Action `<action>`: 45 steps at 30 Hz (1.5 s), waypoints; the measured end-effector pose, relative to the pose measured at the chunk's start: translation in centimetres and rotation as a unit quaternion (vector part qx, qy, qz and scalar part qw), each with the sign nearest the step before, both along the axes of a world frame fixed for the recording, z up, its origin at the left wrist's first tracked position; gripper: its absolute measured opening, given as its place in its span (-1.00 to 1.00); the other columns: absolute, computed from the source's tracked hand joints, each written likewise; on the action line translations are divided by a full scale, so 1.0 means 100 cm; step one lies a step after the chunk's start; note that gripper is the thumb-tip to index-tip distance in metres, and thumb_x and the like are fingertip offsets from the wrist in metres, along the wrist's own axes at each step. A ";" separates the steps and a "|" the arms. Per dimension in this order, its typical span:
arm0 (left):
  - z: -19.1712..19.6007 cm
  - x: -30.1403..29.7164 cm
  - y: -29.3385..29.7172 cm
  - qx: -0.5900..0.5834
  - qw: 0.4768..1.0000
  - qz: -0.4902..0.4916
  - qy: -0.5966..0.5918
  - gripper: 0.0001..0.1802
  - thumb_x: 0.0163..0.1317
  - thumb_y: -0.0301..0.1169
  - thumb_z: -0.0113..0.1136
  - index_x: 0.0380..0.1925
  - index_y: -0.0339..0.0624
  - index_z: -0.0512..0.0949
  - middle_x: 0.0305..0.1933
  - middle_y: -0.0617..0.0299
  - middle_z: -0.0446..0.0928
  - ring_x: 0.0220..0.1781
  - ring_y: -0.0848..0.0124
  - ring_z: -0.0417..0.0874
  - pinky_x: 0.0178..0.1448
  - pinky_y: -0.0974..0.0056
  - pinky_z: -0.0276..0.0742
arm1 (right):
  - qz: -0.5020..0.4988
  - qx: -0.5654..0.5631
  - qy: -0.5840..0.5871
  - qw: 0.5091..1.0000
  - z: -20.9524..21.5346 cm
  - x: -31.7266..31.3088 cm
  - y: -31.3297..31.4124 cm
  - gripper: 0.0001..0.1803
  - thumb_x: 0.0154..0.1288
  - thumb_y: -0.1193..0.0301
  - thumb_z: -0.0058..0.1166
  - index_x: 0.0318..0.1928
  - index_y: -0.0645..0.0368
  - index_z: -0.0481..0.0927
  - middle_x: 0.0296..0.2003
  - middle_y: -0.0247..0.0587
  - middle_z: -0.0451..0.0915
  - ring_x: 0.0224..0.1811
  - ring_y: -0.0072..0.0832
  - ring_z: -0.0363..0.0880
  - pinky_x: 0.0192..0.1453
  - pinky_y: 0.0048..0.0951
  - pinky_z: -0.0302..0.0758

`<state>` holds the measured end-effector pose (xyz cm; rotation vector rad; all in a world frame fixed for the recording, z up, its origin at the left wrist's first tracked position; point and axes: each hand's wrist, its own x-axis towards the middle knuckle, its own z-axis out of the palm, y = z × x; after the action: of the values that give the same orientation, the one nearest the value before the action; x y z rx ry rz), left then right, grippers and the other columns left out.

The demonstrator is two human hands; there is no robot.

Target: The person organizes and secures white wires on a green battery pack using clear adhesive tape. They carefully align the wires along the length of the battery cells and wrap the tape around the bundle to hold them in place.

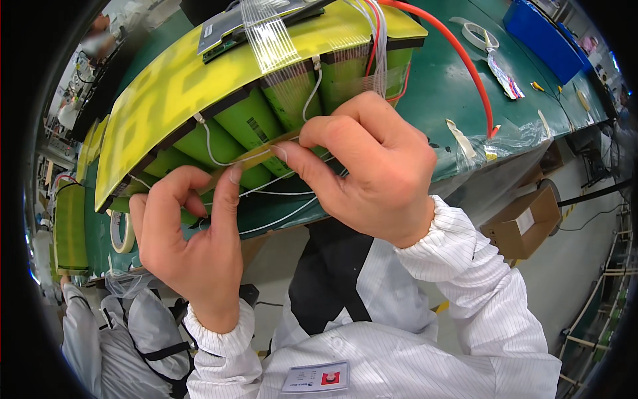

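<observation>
A battery pack of green cylindrical cells lies on its side on the green bench, topped by a translucent yellow sheet. Between my two hands a narrow strip of yellowish tape stretches along the cells, by a thin white wire. My left hand is closed, thumb and forefinger pinching the strip's left end. With thumb and bent forefinger, my right hand grips the other end. Clear tape holds a circuit board on the pack. Fingers partly hide the wires under the strip.
A thick red cable arches over the bench's right side, near a tape roll and a blue box. Another tape roll stands left. A cardboard box is below right. Another person's clothed legs show lower left.
</observation>
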<state>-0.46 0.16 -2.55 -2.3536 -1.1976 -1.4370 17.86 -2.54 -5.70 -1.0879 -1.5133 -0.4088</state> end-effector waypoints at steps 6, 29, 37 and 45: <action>0.001 0.001 -0.003 0.035 0.999 0.009 0.017 -0.71 -0.10 -0.55 0.61 -0.40 -0.18 0.64 -0.54 0.34 0.41 -0.45 0.36 0.32 -0.35 0.29 0.26 | 0.002 0.017 -0.028 0.999 -0.005 0.003 -0.001 -0.74 -0.08 0.52 0.56 -0.36 0.17 0.71 -0.48 -0.31 0.52 -0.57 -0.47 0.49 -0.54 -0.44 0.43; 0.010 -0.001 0.013 0.159 0.970 -0.060 0.173 -0.71 -0.10 -0.52 0.60 -0.31 -0.12 0.73 -0.39 0.33 0.59 -0.32 0.29 0.44 -0.19 0.27 0.37 | 0.007 0.045 -0.178 0.983 0.001 0.062 -0.002 -0.72 -0.14 0.57 0.43 -0.31 0.21 0.68 -0.37 -0.28 0.51 -0.50 -0.45 0.53 -0.52 -0.46 0.46; 0.012 -0.002 0.007 0.186 0.963 -0.043 0.189 -0.72 -0.02 -0.52 0.58 -0.27 -0.13 0.73 -0.30 0.30 0.61 -0.23 0.28 0.49 -0.08 0.25 0.43 | -0.020 0.000 -0.019 1.000 -0.002 0.046 -0.014 -0.74 -0.03 0.49 0.47 -0.33 0.17 0.62 -0.43 -0.30 0.51 -0.56 -0.45 0.50 -0.53 -0.42 0.43; 0.013 0.019 0.007 0.183 0.965 -0.035 0.185 -0.71 -0.12 -0.43 0.62 -0.32 0.04 0.78 -0.22 0.38 0.57 0.00 0.18 0.38 0.07 0.21 0.36 | 0.073 -0.230 0.452 0.859 0.002 0.001 -0.034 -0.81 0.25 0.50 0.40 -0.31 0.38 0.66 -0.51 -0.41 0.61 -0.56 -0.85 0.38 -0.51 -0.75 0.32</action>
<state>1.41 0.86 -1.28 -2.2787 -0.6926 -1.0547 17.94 -5.98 -5.53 -1.2593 -0.8220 0.5593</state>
